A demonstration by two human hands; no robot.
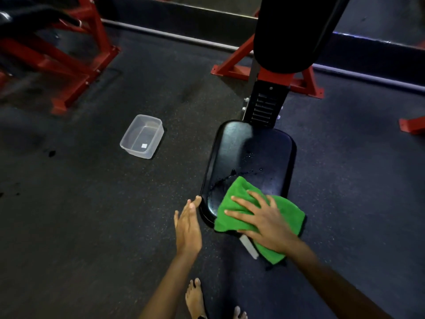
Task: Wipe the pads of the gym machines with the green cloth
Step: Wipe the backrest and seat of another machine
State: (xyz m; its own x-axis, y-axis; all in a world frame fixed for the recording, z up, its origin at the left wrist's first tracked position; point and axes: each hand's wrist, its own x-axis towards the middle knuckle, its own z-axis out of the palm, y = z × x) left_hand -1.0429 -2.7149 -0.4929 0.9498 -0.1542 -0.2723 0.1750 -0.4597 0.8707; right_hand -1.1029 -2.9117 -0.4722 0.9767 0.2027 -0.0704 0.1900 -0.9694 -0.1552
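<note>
Green cloth lies on the near end of a black seat pad. Part of the cloth hangs over the near edge of the pad. The right hand lies flat on top of the cloth. Its fingers are spread out and straight, and they press the cloth down onto the pad. They are not curled around it. A small white tag sticks out from under the cloth near the thumb.

The left hand holds nothing. Its fingers are straight and close together. The fingertips touch the left edge of the seat pad.

Small drops of water shine on the pad just past the cloth. A tall black back pad stands up behind the seat. Red metal legs hold it up.

A clear plastic tub sits on the dark floor, well to the left of the seat. Another red machine stands farther off on the left. Bare feet show at the bottom.
</note>
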